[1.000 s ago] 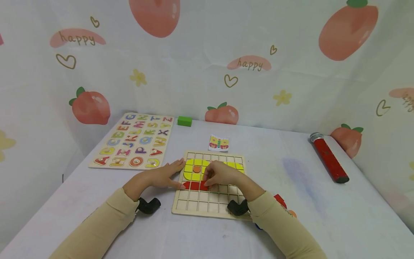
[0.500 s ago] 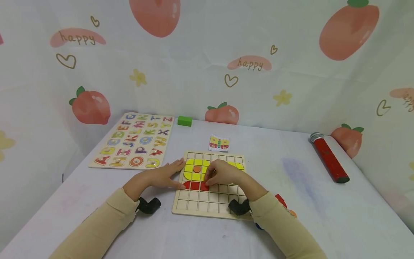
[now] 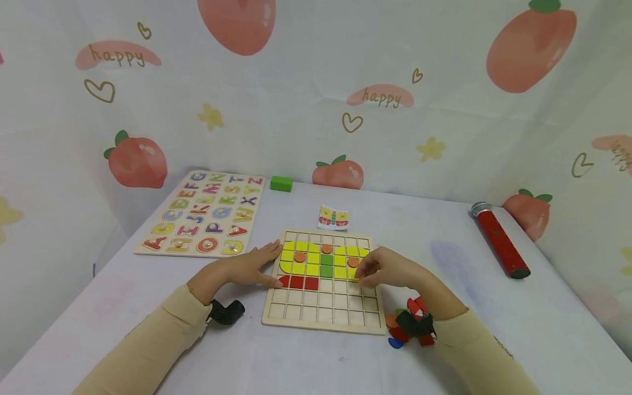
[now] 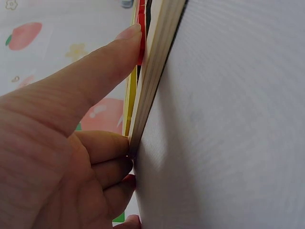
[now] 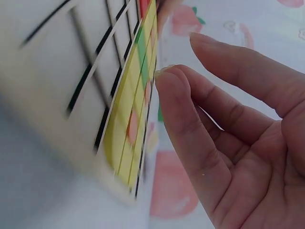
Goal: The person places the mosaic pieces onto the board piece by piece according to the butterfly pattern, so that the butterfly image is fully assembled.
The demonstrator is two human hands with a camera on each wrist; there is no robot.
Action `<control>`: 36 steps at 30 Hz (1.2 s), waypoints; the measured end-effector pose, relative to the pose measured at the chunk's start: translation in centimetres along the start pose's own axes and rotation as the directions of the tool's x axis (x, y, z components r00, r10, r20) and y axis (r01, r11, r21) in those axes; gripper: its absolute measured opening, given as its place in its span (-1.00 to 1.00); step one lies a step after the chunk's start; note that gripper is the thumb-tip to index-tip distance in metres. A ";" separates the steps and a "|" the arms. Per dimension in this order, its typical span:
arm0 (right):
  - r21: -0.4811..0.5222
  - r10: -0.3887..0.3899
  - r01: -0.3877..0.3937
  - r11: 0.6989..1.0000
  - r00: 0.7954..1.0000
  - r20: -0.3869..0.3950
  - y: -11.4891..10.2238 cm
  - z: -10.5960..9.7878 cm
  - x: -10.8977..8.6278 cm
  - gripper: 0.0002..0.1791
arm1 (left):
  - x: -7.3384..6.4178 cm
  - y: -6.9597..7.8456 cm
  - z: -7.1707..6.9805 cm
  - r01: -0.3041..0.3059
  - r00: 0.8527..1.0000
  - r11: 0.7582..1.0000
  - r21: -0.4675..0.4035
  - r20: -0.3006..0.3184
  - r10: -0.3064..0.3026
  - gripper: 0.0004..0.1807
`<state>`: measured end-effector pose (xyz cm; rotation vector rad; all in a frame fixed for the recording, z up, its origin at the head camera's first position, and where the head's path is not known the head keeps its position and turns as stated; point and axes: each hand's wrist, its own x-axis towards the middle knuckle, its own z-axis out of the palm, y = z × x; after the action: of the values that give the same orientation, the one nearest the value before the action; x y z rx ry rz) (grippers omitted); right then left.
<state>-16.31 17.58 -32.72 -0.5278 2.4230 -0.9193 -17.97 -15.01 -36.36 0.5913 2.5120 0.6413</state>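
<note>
A wooden grid board (image 3: 325, 315) lies in the middle of the head view. Two yellow groups (image 3: 299, 247) with orange discs flank a green pair (image 3: 326, 266) on it, and a third orange disc sits above the green. Below the left group is a short row of red pieces (image 3: 296, 282). My left hand (image 3: 247, 266) rests at the board's left edge; its thumb (image 4: 100, 71) touches the leftmost red piece. Over the board's right side hovers my right hand (image 3: 395, 269), with nothing visible between its loosely bent fingers (image 5: 178, 105).
Several loose red, orange, green and blue pieces (image 3: 396, 343) lie right of the board, partly under the right wrist. A butterfly picture card (image 3: 333, 218) is behind it. A letter puzzle board (image 3: 197, 219), a green block (image 3: 281, 184) and a red microphone (image 3: 501, 241) stand farther off.
My right hand has left the red row and moved right, uncovering the green pieces and orange discs. The row's third red piece is now in full view. The left hand has stayed put.
</note>
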 end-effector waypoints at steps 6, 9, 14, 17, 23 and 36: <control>0.015 0.091 -0.090 0.996 0.994 -0.052 1.9 -0.6 -2.5 -0.83 | -0.1 0.0 -0.1 0.010 1.000 1.000 0.001 -0.001 -0.010 0.09; 0.024 0.103 -0.102 0.994 0.993 -0.058 2.9 -0.6 -3.6 -0.82 | -0.2 0.0 -0.2 0.011 1.000 1.000 -0.003 0.001 -0.011 0.09; 0.006 0.121 -0.121 0.993 0.991 -0.048 4.4 -0.3 -4.8 -0.80 | -0.2 0.0 -0.1 0.001 1.000 1.000 0.003 0.002 -0.001 0.10; 0.004 0.155 -0.155 0.988 0.987 -0.036 4.9 -0.1 -5.4 -0.80 | -0.2 0.0 -0.1 -0.002 1.000 1.000 0.006 0.002 0.002 0.10; 0.036 0.196 -0.195 0.980 0.981 -0.005 5.4 0.2 -6.1 -0.81 | -0.2 0.1 -0.1 -0.006 1.000 1.000 0.009 0.001 0.006 0.09; 0.019 0.182 -0.182 0.983 0.983 0.010 5.8 0.3 -6.4 -0.78 | -0.1 0.1 -0.1 -0.003 1.000 1.000 0.011 0.002 0.003 0.09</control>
<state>-12.07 24.71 -34.94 -0.2958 2.4051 -0.8598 -17.90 -15.04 -36.19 0.5999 2.5145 0.6285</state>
